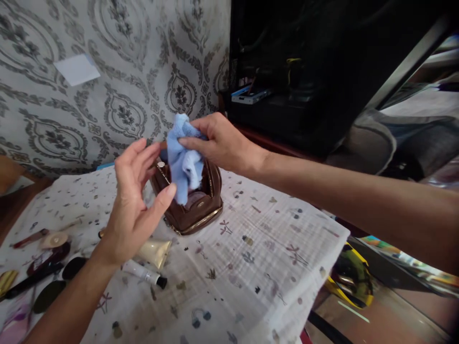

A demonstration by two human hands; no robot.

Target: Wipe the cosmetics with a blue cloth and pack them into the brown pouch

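Note:
Pinched between the thumb and fingers of my right hand (218, 143) is a crumpled light blue cloth (182, 157). It hangs over a brown zippered bag (191, 215), whose top is unzipped, and hides part of the opening. To the left of the cloth, my left hand (138, 196) has its fingers apart, with the thumb near the cloth's lower edge. Whether that thumb touches the cloth I cannot tell. Below my left hand lie a gold tube (156, 252) and a white tube with a black cap (143, 273).
A patterned white cloth (247, 267) covers the table. Sunglasses (50, 295), a pink item (16, 317) and several cosmetics are at the left. Patterned wallpaper (118, 95) is behind, a dark screen (304, 62) at the back right. A yellow-and-black object (349, 277) sits below the table's right edge.

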